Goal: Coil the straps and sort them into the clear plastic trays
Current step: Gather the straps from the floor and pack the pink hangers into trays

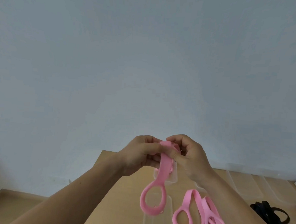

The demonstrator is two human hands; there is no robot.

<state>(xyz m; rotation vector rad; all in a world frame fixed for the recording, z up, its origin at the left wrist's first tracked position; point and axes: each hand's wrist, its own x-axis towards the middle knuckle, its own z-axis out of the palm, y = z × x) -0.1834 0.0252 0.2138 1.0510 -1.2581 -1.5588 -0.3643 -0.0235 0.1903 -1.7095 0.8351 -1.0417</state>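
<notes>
left hand (141, 154): fingers curled, pinching top end of pink strap (163, 165) | right hand (189, 155): pinching same end from 3 o'clock | strap's loop hangs at 6 o'clock below the fingers, over clear tray (174, 176) | spare straps (207, 212): on table, 5 o'clock

I see soft, even, fairly bright light with only faint shadows, a slightly smeared picture, and wide-angle curving at the edges.
</notes>
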